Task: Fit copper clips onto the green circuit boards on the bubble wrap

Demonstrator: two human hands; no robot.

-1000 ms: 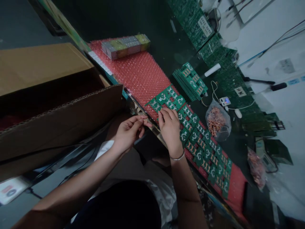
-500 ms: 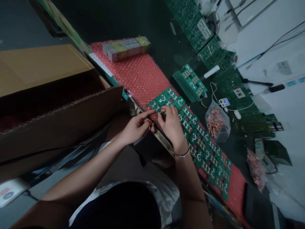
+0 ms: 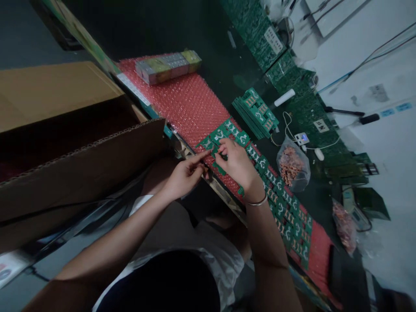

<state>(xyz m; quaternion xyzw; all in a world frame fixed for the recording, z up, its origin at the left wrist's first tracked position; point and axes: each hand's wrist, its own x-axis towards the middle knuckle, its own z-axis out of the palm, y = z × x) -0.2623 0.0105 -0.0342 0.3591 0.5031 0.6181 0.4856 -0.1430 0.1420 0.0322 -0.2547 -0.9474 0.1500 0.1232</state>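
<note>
Green circuit boards (image 3: 287, 212) lie in a row along the table edge on red bubble wrap (image 3: 195, 104); many carry copper-coloured pieces. My left hand (image 3: 185, 177) is at the near edge, index finger stretched onto a board (image 3: 206, 143) at the row's upper left end. Its other fingers are curled in, and what they hold, if anything, is hidden. Over the same end of the row is my right hand (image 3: 238, 162), thumb and fingertips drawn together close to the left index finger. Whatever is between them is too small to make out.
A stack of green boards (image 3: 255, 112) stands behind the row. Near it are a plastic bag of copper-coloured pieces (image 3: 290, 164) and a white cylinder (image 3: 284, 98). A taped grey bundle (image 3: 169, 67) lies on the wrap. An open cardboard box (image 3: 81, 143) is at left.
My right hand's fingertips have shifted slightly left and up over the boards, while its wrist has swung to the right. The left hand stays almost in place. The view has shifted a little.
</note>
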